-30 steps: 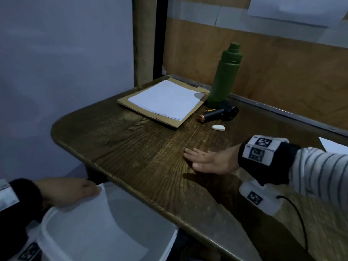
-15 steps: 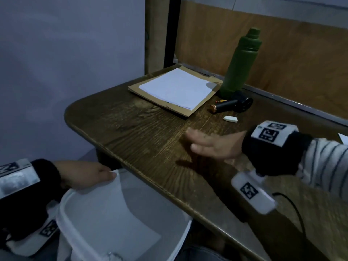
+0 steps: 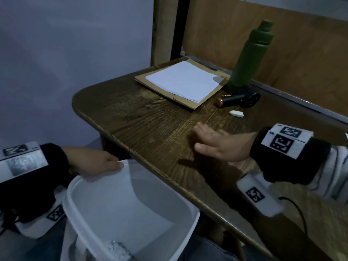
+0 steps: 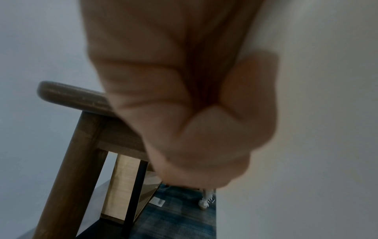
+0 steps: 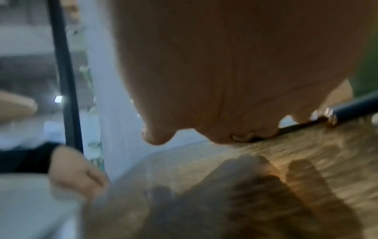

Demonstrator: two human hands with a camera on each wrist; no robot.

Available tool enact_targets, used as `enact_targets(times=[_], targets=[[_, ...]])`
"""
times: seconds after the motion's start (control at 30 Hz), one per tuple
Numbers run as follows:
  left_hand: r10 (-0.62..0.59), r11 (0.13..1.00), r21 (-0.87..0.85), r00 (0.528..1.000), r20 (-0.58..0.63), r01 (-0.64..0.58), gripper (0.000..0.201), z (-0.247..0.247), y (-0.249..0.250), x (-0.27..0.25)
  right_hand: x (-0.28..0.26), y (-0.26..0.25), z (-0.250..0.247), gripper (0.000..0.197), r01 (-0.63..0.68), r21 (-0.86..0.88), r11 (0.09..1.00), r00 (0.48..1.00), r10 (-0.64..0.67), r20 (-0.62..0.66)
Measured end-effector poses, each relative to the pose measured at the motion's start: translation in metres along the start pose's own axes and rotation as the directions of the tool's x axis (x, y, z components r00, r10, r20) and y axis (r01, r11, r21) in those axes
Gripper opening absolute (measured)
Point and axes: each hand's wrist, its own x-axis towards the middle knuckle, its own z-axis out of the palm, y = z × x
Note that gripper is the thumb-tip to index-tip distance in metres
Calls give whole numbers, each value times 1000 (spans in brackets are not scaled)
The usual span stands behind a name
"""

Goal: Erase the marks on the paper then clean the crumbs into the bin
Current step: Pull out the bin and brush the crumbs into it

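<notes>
A white bin point(image 3: 188, 230) is held just below the table's near left edge, and my left hand point(image 3: 105, 163) grips its far rim with curled fingers point(image 4: 204, 137). My right hand point(image 3: 212, 140) lies flat with straight fingers just above the dark wooden table point(image 3: 143, 121), right of the bin and slightly lifted over its own shadow. The white paper point(image 3: 182, 80) rests on a cardboard sheet point(image 3: 205, 97) at the back of the table. A small white eraser point(image 3: 236, 113) lies beyond my right hand. Crumbs are too small to make out.
A green bottle point(image 3: 248, 55) stands at the back beside the paper. A black tool with a copper tip point(image 3: 237, 99) lies in front of it. A wooden panel closes the back; a plain wall is on the left. Crumpled foil point(image 3: 116, 249) sits inside the bin.
My right hand has lifted slightly off the table and shifted a little. My left hand keeps its grip on the bin, which has stayed under the table edge.
</notes>
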Motion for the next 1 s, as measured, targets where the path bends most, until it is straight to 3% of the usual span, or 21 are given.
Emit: enact_targets(times=[0.07, 0.1, 0.2, 0.27, 0.3, 0.37, 0.43, 0.47, 0.5, 0.57, 0.63, 0.67, 0.7, 0.77, 0.83, 0.9, 0.93, 1.0], targets=[[-6, 1000, 0, 1000, -4, 6, 44, 0, 1, -3, 7, 5, 7, 81, -138, -177, 975, 990, 140, -1], [-8, 1000, -4, 1000, -6, 8, 43, 0, 2, -4, 8, 3, 13, 84, -140, -251, 958, 989, 148, 10], [-10, 999, -32, 1000, 3, 10, 43, -2, 2, -6, 0, -19, 33, 90, 104, -314, 944, 990, -66, 127], [-8, 999, -33, 1000, 0, 8, 42, -3, 3, -8, -13, -35, 30, 82, 288, -166, 943, 943, -248, 223], [-3, 1000, -30, 1000, -6, 3, 42, -2, 3, -9, -16, -37, 26, 81, 298, -79, 951, 937, -275, 215], [8, 1000, -24, 1000, -16, -8, 42, -2, 1, -10, -13, -30, 18, 83, 128, -3, 992, 989, -128, 80], [8, 1000, -19, 1000, -20, -8, 42, 1, 0, -13, -5, -22, 17, 82, -118, -96, 988, 993, 115, -34], [9, 1000, -15, 1000, -22, -9, 41, 2, -1, -14, -3, -20, 23, 85, -181, -167, 969, 983, 174, -56], [13, 1000, -8, 1000, -27, -14, 41, 3, -1, -14, -2, -24, 30, 90, -166, -231, 959, 986, 159, -47], [20, 1000, 3, 999, -38, -20, 41, 4, -2, -16, -9, -45, 45, 95, 74, -314, 947, 995, -50, 85], [24, 1000, -10, 999, -37, -25, 42, 6, -1, -19, -21, -71, 50, 74, 354, -232, 906, 918, -289, 272], [27, 1000, -14, 999, -39, -27, 42, 6, 1, -20, -24, -80, 48, 63, 421, -143, 896, 879, -365, 306], [28, 1000, -11, 999, -42, -29, 42, 5, 2, -21, -27, -85, 42, 57, 445, -54, 894, 871, -417, 260], [21, 1000, 3, 999, -49, -21, 42, 5, 3, -25, -23, -84, 27, 57, 355, 12, 935, 935, -355, -2], [7, 1000, 10, 998, -55, -6, 44, 5, 3, -29, -8, -66, 7, 69, 88, -24, 996, 982, -91, -163], [-3, 1000, 19, 998, -65, 4, 46, 4, 3, -33, 7, -50, -4, 80, -160, -108, 981, 979, 144, -144], [-9, 1000, 23, 997, -71, 11, 46, 3, 2, -34, 13, -49, -4, 82, -202, -136, 970, 976, 189, -105], [-12, 1000, 17, 997, -70, 14, 46, 3, -1, -35, 19, -60, 6, 80, -111, -191, 975, 994, 109, -21]])
